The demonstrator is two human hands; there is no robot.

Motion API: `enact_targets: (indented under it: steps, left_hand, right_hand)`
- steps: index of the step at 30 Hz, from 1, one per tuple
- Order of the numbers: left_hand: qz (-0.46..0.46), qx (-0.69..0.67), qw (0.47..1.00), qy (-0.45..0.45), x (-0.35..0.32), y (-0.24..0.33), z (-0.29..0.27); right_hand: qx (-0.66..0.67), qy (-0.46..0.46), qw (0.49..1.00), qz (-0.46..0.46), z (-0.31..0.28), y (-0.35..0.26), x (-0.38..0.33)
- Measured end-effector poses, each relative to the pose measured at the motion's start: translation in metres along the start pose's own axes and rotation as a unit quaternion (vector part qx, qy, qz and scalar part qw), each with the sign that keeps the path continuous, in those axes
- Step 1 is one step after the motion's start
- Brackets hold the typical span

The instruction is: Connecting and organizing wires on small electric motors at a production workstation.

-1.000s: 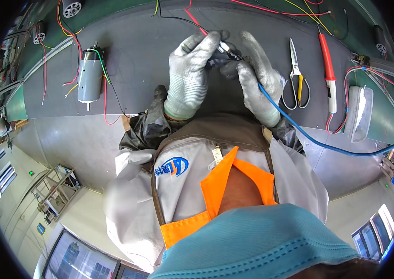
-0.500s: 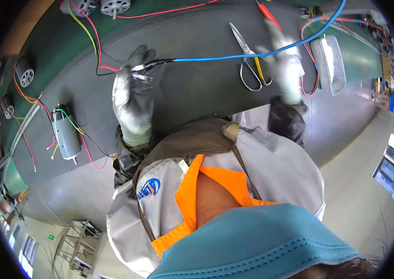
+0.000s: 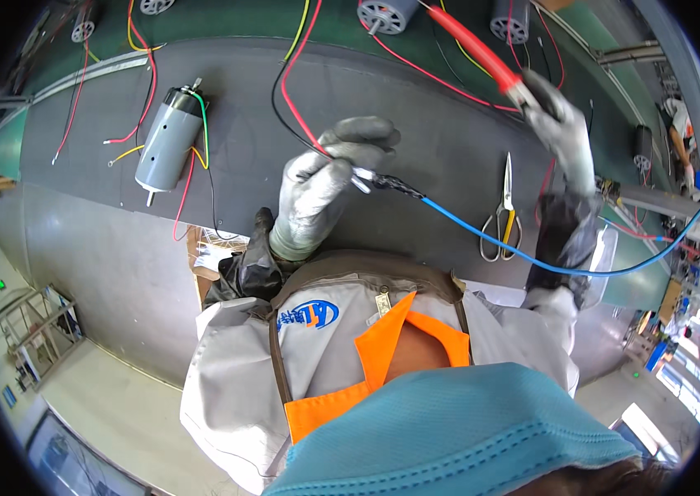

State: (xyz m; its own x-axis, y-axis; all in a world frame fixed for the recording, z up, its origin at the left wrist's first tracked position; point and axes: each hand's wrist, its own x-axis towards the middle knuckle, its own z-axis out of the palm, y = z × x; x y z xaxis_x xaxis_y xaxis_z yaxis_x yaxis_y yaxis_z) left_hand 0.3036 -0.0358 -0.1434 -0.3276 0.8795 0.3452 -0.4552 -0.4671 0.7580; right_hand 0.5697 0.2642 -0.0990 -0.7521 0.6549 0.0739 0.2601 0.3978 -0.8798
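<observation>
My left hand (image 3: 317,186), in a grey-white glove, is closed on the ends of a red and a black motor wire (image 3: 300,116). At the same fingers sits the metal clip (image 3: 362,178) of a blue cable (image 3: 490,237), its end wrapped in black tape. Up at the right, my gloved right hand (image 3: 561,120) is closed round a red test probe (image 3: 478,54), whose thin metal tip points to the far left. Scissors (image 3: 505,207) lie on the dark mat below that hand, with a yellow-handled tool (image 3: 509,227) between their handles.
A grey motor (image 3: 170,140) with coloured wires lies at the left on the mat (image 3: 238,99). Several more motors stand along the far side, one grey motor (image 3: 387,12) near the probe tip. A clear plastic box (image 3: 600,256) is partly hidden behind my right arm.
My right hand has risen toward the far side with the red probe, away from the scissors. My left hand keeps its hold on the wires and clip. The whole view has shifted.
</observation>
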Motion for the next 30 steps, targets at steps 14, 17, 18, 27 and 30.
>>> enact_targets:
  steps: [14,17,18,27,30]
  left_hand:
    - [-0.004,0.049,0.998,0.030,0.013,0.007,0.007]
    - [-0.015,0.121,0.992,0.021,0.013,0.011,0.008]
    - [-0.012,0.190,0.982,0.009,0.013,0.013,0.007]
    - [-0.016,-0.042,0.999,0.010,0.016,-0.025,0.008]
    - [-0.082,-0.046,0.995,0.015,0.023,-0.037,0.011]
  right_hand:
    - [-0.602,-0.192,0.764,-0.134,0.061,-0.151,0.251]
    - [-0.589,-0.175,0.764,-0.198,0.053,-0.148,0.230]
    - [-0.617,-0.145,0.752,-0.180,0.051,-0.141,0.219]
    - [-0.402,0.054,0.914,-0.011,-0.039,-0.001,-0.064]
    - [-0.401,0.079,0.901,0.149,-0.035,0.041,-0.143]
